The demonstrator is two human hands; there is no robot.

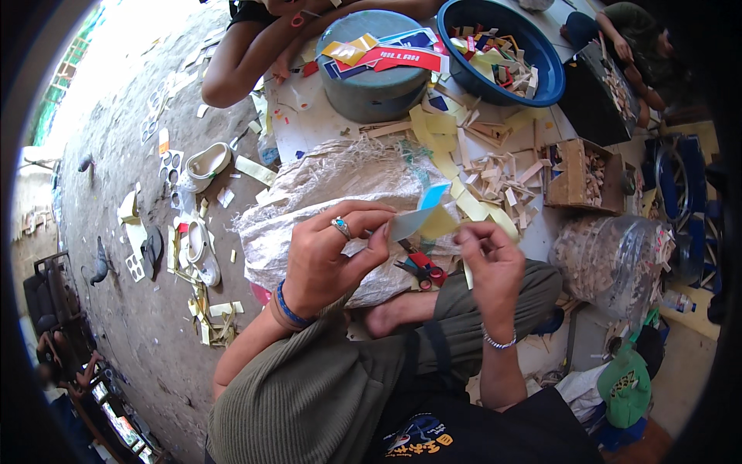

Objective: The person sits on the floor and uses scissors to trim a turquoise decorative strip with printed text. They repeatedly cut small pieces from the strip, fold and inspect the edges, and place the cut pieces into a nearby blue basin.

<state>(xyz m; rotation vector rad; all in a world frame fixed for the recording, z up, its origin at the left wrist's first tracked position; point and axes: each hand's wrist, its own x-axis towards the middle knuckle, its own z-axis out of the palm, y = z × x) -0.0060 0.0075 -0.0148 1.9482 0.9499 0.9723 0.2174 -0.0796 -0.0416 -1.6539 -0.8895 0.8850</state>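
Note:
My left hand [336, 243] pinches one end of a small sticker piece [411, 222], light grey and bright blue, between thumb and fingers. A pale yellow flap [439, 223] shows at its lower right side. Across from it, my right hand [491, 259] is closed, thumb against fingers, with a narrow pale yellow paper strip [468, 275] hanging below the fingertips. The two hands are apart, above a white woven sack [297, 189]. Below the sticker, a pair of scissors [423, 272] with dark and red handles lies by my bare foot.
Ahead stands an upturned grey-green tub [376, 93] with printed strips on top. A blue basin [553, 81] holds wood and paper pieces. Wooden sticks [502, 182] are piled beside a cardboard box [568, 182]. Clogs [209, 162] and scraps lie left; other people sit nearby.

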